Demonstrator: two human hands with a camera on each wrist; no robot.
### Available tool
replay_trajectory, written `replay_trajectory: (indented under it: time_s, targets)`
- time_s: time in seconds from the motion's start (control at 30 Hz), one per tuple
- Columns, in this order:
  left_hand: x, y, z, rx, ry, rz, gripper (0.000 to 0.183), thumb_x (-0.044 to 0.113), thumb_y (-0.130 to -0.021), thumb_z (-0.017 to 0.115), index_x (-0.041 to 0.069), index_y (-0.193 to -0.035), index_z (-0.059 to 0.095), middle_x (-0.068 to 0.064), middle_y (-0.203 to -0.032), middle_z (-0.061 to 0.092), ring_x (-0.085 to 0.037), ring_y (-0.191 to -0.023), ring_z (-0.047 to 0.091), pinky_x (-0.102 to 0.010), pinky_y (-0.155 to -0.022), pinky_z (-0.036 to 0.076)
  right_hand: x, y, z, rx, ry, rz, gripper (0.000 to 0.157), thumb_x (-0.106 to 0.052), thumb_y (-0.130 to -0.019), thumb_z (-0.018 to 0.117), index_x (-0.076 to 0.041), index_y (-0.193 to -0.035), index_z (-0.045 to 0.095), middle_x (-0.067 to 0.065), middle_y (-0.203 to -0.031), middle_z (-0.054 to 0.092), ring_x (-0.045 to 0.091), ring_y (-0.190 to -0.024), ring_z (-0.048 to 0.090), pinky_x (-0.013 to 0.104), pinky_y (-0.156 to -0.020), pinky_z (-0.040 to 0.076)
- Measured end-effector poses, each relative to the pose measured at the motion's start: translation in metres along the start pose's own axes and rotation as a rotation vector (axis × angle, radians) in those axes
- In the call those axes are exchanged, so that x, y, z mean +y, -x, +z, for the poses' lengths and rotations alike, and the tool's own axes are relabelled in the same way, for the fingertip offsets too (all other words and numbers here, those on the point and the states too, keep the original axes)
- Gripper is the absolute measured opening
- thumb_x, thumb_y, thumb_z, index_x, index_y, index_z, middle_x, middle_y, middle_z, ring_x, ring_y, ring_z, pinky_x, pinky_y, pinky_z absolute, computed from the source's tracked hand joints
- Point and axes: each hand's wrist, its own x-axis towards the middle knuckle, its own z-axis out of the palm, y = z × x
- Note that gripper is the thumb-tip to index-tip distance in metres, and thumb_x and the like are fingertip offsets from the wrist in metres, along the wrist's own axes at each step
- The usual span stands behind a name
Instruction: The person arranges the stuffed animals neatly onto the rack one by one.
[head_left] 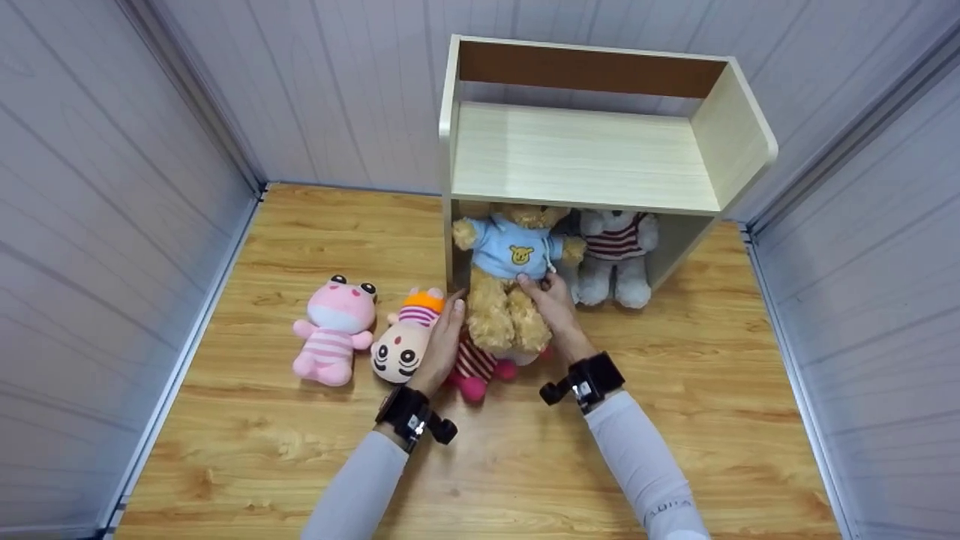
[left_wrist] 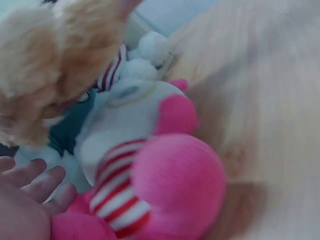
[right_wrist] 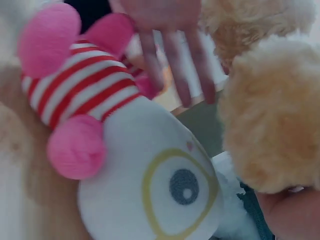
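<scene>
gripping brown bear (head_left: 504,261) near its blue hoodie's hem, thumb in front: that's r hand (head_left: 553,306). l hand (head_left: 442,341) by bear's legs, fingers straight & loose; can't tell if touching. bear's at mouth of shelf unit's (head_left: 585,154) lower bay, head partly hidden under board, feet near striped pink doll (right_wrist: 117,125). white bear (head_left: 615,244) in bay, r side. pink frog (head_left: 336,330) & round-faced doll (head_left: 394,352) on flr (head_left: 240,435), l of l hand.

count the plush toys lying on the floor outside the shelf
3: pink striped frog plush farthest left; cream-faced, orange-bottomed plush beside the left hand; pink-limbed, red-striped plush right of that hand, partly hidden. More could be hidden.
</scene>
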Motion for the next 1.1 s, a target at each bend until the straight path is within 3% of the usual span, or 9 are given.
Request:
replay_trajectory:
  time_s: [0.13,0.27,0.33,0.43,0.53,0.73,0.83,0.97,1.1]
  targets:
    - [-0.012,0.002,-0.002,-0.009,-0.051,-0.011,0.066,0.048,-0.113,0.025,0.003,-0.159,0.035,-0.02,-0.164,0.035,-0.035,-0.151,0.033,-0.048,-0.125,0.022,-0.002,-0.019,0.007,0.004,-0.044,0.04,0.048,-0.022,-0.102,0.067,0.008,-0.138,0.053,0.016,-0.131,0.063,0.023,-0.117,0.057,0.03,-0.099,0.046]
    - [-0.026,0.006,-0.004,-0.028,-0.097,-0.069,0.072,0.053,-0.111,0.026,0.0,-0.16,0.033,-0.021,-0.165,0.032,-0.035,-0.153,0.028,-0.048,-0.126,0.018,0.0,-0.036,0.016,0.01,-0.118,0.052,0.05,-0.018,-0.103,0.065,0.007,-0.143,0.049,0.019,-0.137,0.058,0.026,-0.122,0.055,0.033,-0.105,0.044]
    - [-0.034,0.008,-0.005,-0.042,-0.143,-0.058,0.071,0.054,-0.11,0.033,0.003,-0.16,0.034,-0.021,-0.162,0.037,-0.035,-0.151,0.033,-0.048,-0.125,0.022,0.0,-0.043,0.021,0.006,-0.145,0.055,0.054,-0.019,-0.103,0.064,0.004,-0.148,0.045,0.018,-0.143,0.055,0.026,-0.129,0.052,0.034,-0.111,0.041]
    - [-0.044,0.009,-0.005,-0.078,-0.24,0.01,0.067,0.047,-0.104,0.057,0.005,-0.155,0.044,-0.019,-0.153,0.05,-0.034,-0.141,0.048,-0.047,-0.119,0.034,0.001,-0.051,0.029,0.0,-0.125,0.051,0.059,-0.022,-0.104,0.063,0.002,-0.153,0.041,0.018,-0.152,0.05,0.027,-0.14,0.046,0.034,-0.118,0.034]
    - [-0.048,0.01,-0.003,-0.112,-0.358,0.097,0.066,0.034,-0.09,0.079,0.004,-0.144,0.054,-0.016,-0.143,0.058,-0.032,-0.127,0.058,-0.046,-0.11,0.045,0.002,-0.057,0.035,0.006,-0.103,0.054,0.063,-0.025,-0.104,0.062,0.0,-0.157,0.037,0.016,-0.159,0.043,0.027,-0.147,0.038,0.033,-0.121,0.029]
    - [-0.043,0.014,0.005,-0.179,-0.548,0.215,0.069,0.018,-0.083,0.085,0.002,-0.143,0.055,-0.016,-0.15,0.052,-0.033,-0.134,0.053,-0.047,-0.113,0.042,0.003,-0.068,0.042,0.038,-0.126,0.061,0.063,-0.021,-0.105,0.062,-0.004,-0.159,0.035,0.014,-0.162,0.039,0.026,-0.149,0.035,0.032,-0.122,0.028]
    - [-0.039,0.016,0.009,-0.213,-0.633,0.249,0.067,0.018,-0.084,0.084,0.003,-0.143,0.056,-0.014,-0.153,0.051,-0.034,-0.139,0.049,-0.049,-0.116,0.039,0.003,-0.074,0.045,0.058,-0.061,0.046,0.061,-0.019,-0.105,0.06,-0.004,-0.159,0.035,0.015,-0.162,0.038,0.027,-0.151,0.033,0.033,-0.123,0.027]
    - [-0.036,0.018,0.013,-0.241,-0.719,0.27,0.067,0.022,-0.086,0.082,0.005,-0.145,0.055,-0.012,-0.156,0.048,-0.034,-0.14,0.048,-0.054,-0.114,0.039,0.006,-0.08,0.047,0.083,0.116,0.012,0.061,-0.016,-0.105,0.058,-0.003,-0.159,0.034,0.018,-0.163,0.037,0.03,-0.151,0.032,0.034,-0.123,0.026]
    - [-0.035,0.018,0.016,-0.238,-0.755,0.28,0.066,0.022,-0.087,0.082,0.006,-0.145,0.055,-0.011,-0.156,0.048,-0.033,-0.139,0.049,-0.055,-0.112,0.041,0.009,-0.084,0.048,0.113,0.313,-0.075,0.051,-0.013,-0.103,0.058,0.003,-0.15,0.046,0.025,-0.152,0.048,0.035,-0.144,0.042,0.038,-0.12,0.033]
